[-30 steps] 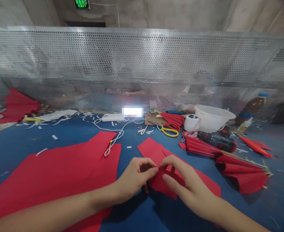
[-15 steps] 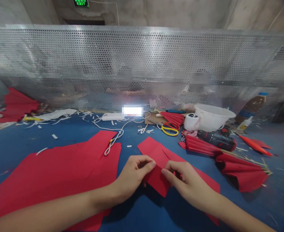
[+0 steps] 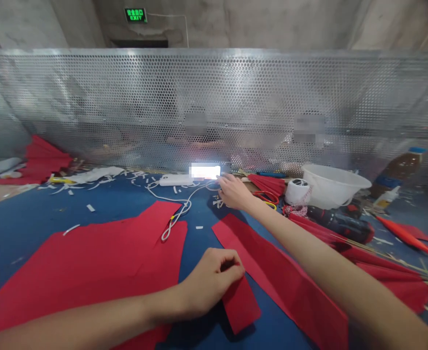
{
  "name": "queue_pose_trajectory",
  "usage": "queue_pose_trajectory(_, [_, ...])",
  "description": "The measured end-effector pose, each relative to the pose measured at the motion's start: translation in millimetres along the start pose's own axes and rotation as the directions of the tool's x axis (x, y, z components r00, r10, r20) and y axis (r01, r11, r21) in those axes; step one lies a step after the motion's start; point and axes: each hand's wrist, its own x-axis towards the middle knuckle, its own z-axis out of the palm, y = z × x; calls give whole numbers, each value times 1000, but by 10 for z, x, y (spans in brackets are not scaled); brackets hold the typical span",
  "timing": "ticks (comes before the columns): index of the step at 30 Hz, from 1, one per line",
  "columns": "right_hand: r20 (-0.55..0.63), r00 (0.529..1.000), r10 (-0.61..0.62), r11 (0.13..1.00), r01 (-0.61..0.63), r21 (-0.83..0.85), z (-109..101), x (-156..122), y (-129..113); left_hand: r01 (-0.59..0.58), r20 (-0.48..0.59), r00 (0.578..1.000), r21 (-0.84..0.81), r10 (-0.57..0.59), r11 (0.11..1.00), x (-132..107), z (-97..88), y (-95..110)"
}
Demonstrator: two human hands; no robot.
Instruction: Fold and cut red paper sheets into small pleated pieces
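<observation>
Left hand [image 3: 214,277] curled, fingers closed, sitting on top end of short red paper strip [image 3: 240,305], low in view at about 6 o'clock. Pinching or just resting on it: cannot tell. Strip lies flat on blue work surface [image 3: 27,218], lower end sticking out past the hand. Long red paper strip [image 3: 282,277] lies just right of it, angled from about 12 down toward 4 o'clock, running under and alongside right forearm. Right hand [image 3: 233,192] open, fingers extended, arm reaching out to 12 o'clock; contact with anything cannot be confirmed. Nearest things: white cable [image 3: 186,204] at its 9 o'clock, scissors with red and yellow handles [image 3: 266,197] just beside it at 3 o'clock, partly hidden. Large red paper sheet [image 3: 90,262] at left hand's 9 o'clock, cable loop lying on its top corner. Further out at 2 o'clock: white plastic basin [image 3: 333,184], spool of white twine [image 3: 297,192], cordless drill [image 3: 339,223], brown plastic bottle [image 3: 398,170]. Pleated red paper fan [image 3: 392,277] at 3 o'clock, another [image 3: 44,158] at 10 o'clock. White paper scraps [image 3: 90,208] scattered across surface. Perforated metal screen [image 3: 214,102] along far edge, green exit sign [image 3: 136,15] above it.
</observation>
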Motion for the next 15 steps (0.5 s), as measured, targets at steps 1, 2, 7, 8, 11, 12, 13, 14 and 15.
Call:
queue_pose_trajectory(1, [5,1000,4,1000,-3,-31,107,161,-5,10,8,1000,13,-10,1000,-1,-5,-7])
queue_pose_trajectory(2, [6,1000,16,998,-15,-60,211,296,-14,21,12,1000,18,-22,1000,-4,-9,-11])
queue_pose_trajectory(7, [-14,998,62,989,-63,-133,602,675,-26,26,29,999,49,-27,998,-28,-8,11])
queue_pose_trajectory(8, [-16,998,68,988,-69,-138,648,709,-14,15,27,999,54,-17,998,-29,-4,14])
queue_pose_trajectory(11, [-10,997,75,986,-76,-145,735,753,32,2,22,1000,49,-3,999,-26,7,6])
queue_pose_trajectory(12, [-8,997,75,986,-76,-146,753,751,44,-4,20,1000,47,3,999,-23,10,-1])
queue_pose_trajectory(13, [-7,997,75,986,-75,-146,769,744,52,-10,18,1000,48,9,999,-21,13,-10])
queue_pose_trajectory(14, [-7,997,73,987,-73,-144,782,732,56,-16,13,1000,50,15,999,-19,16,-17])
queue_pose_trajectory(15, [-7,998,70,987,-70,-142,793,717,56,-20,9,1000,55,19,998,-19,18,-23])
